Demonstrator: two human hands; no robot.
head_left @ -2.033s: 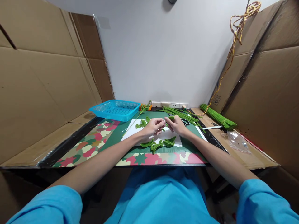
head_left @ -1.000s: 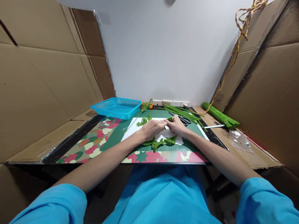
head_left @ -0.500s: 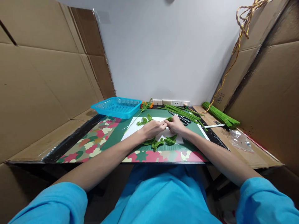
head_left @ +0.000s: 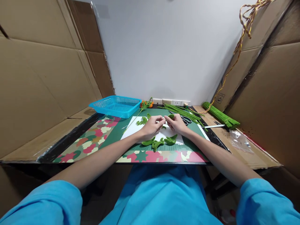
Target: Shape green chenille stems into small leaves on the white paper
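Note:
My left hand (head_left: 153,126) and my right hand (head_left: 175,124) meet at the fingertips above a sheet of white paper (head_left: 130,127). Both are closed in a pinch; what the left fingers hold is hidden. A green fuzzy pipe-cleaner leaf (head_left: 171,116) shows at the top of my right hand, apparently in its grip. Below the hands, bent pipe-cleaner leaves (head_left: 158,144) lie at the paper's near edge, one more pair (head_left: 170,140) to the right. Another leaf cluster (head_left: 142,121) lies beyond my left hand.
Loose green pipe cleaners (head_left: 180,112) lie at the back, with black-handled scissors (head_left: 187,120) beside them. A blue basket (head_left: 117,106) and orange flowers (head_left: 147,104) stand back left. To the right are a pipe-cleaner bundle (head_left: 221,116) and a plastic bag (head_left: 241,141). Cardboard walls (head_left: 47,62) flank the table.
Both hands have risen slightly, and their fingers have shifted while still pinching. The leaf at my right hand has moved slightly up with it. The view has shifted a little.

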